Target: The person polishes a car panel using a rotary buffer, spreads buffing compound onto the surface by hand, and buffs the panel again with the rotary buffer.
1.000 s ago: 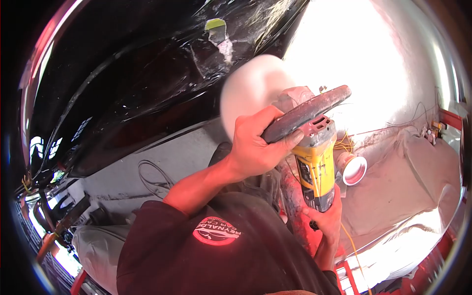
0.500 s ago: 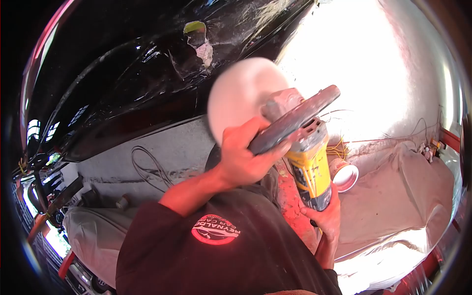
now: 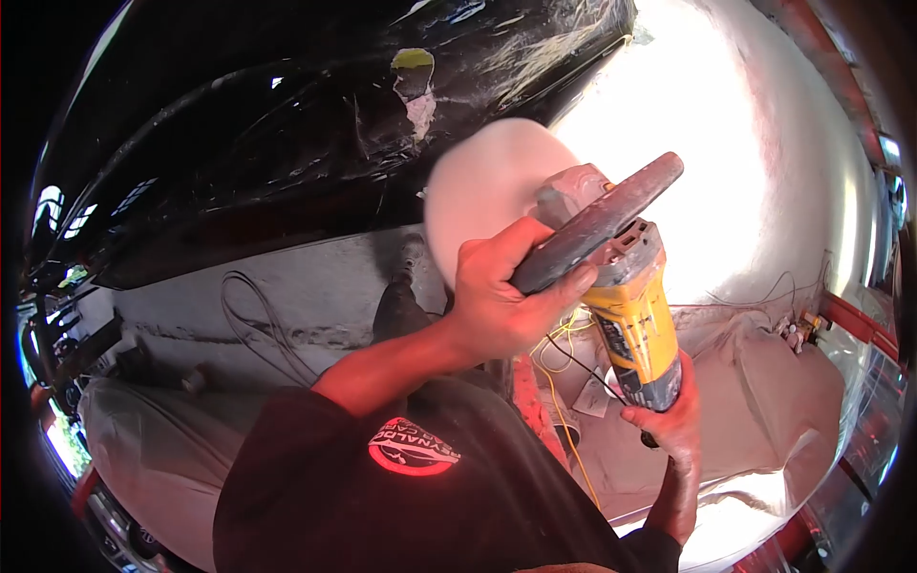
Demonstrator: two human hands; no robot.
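My left hand (image 3: 506, 286) wraps round the dark loop handle (image 3: 611, 220) at the head of a yellow rotary polisher (image 3: 635, 315). Lower down, my right hand (image 3: 669, 406) grips the black rear end of the tool's body. A round whitish pad (image 3: 487, 196) on the polisher's head is smeared, as if spinning. Its upper edge overlaps the shiny black panel (image 3: 239, 143) in the view; whether they touch I cannot tell. The panel carries a ragged, damaged patch (image 3: 418, 95) with yellow and pale areas.
A yellow cord (image 3: 564, 411) trails below the polisher. Looped dark cable (image 3: 250, 315) hangs against the grey surface at left. Sheeting covers objects at right (image 3: 764, 411) and left (image 3: 153, 458). A bright white wall (image 3: 688, 172) rises at right.
The polisher and both hands have shifted right in view, the right hand most. The panel's damaged patch also sits further right. A white container's round opening is now mostly hidden behind the tool.
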